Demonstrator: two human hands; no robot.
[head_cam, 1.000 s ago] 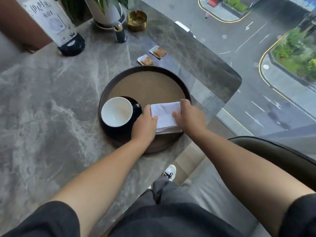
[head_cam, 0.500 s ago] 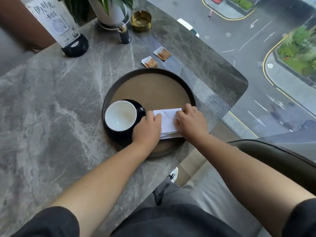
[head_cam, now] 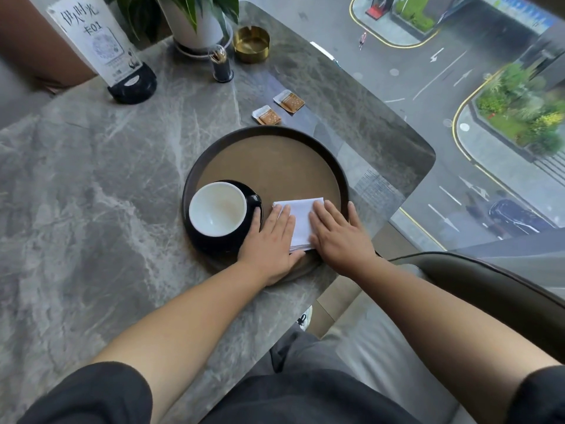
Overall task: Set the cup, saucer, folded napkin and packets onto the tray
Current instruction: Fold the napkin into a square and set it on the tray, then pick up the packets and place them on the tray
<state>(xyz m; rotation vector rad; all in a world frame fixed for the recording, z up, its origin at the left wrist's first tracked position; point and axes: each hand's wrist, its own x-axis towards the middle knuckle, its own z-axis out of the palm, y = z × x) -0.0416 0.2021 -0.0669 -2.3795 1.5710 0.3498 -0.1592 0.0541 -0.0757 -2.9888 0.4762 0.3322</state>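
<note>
A round dark-rimmed tray (head_cam: 269, 157) with a tan floor sits on the grey marble table. At its left a black cup with a white inside (head_cam: 217, 209) stands on a black saucer (head_cam: 214, 244). A white folded napkin (head_cam: 301, 220) lies on the tray's near right part. My left hand (head_cam: 269, 241) lies flat on the napkin's left side, fingers spread, thumb side by the saucer. My right hand (head_cam: 337, 235) rests flat on the napkin's right side. Two brown and white packets (head_cam: 267, 115) (head_cam: 289, 101) lie on the table just beyond the tray.
At the back of the table stand a sign in a black base (head_cam: 130, 84), a potted plant (head_cam: 198, 29), a toothpick holder (head_cam: 221, 64) and a brass ashtray (head_cam: 251, 44). The table's right edge (head_cam: 428, 160) borders a window over a street. A dark chair (head_cam: 489, 289) stands at right.
Both hands have gone from curled on the napkin's edges to lying flat on it with fingers stretched out. The napkin now lies flat on the tray.
</note>
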